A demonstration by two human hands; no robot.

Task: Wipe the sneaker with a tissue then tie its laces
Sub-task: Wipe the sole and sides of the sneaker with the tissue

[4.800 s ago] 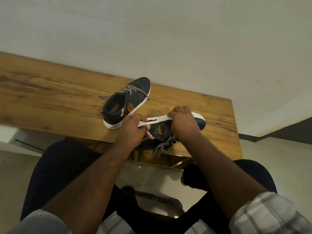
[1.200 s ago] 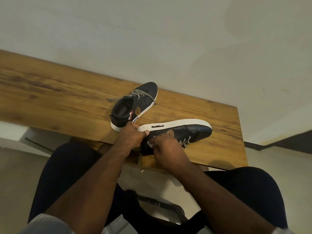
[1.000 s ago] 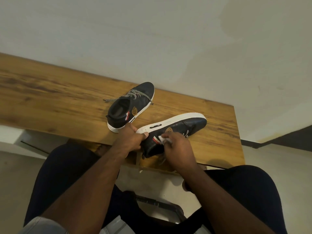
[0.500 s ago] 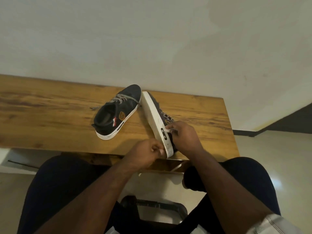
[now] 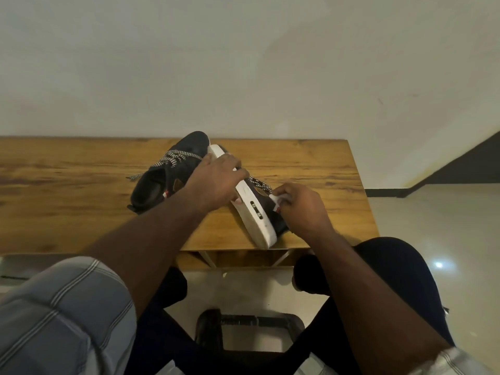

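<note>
Two dark sneakers and one white tissue [image 5: 278, 199] on one wooden table [image 5: 67, 190]; the worked sneaker [image 5: 250, 204] lies on its side near the table's front edge, white sole facing the viewer's left, long axis running from far-left toe to near-right heel. The left hand [image 5: 216, 182] grips its sole over the forefoot; the right hand [image 5: 303, 209] pinches the tissue against the dark upper beside the loose laces [image 5: 261, 184]. The second sneaker [image 5: 167, 171] stands upright just beside it, toe pointing away.
</note>
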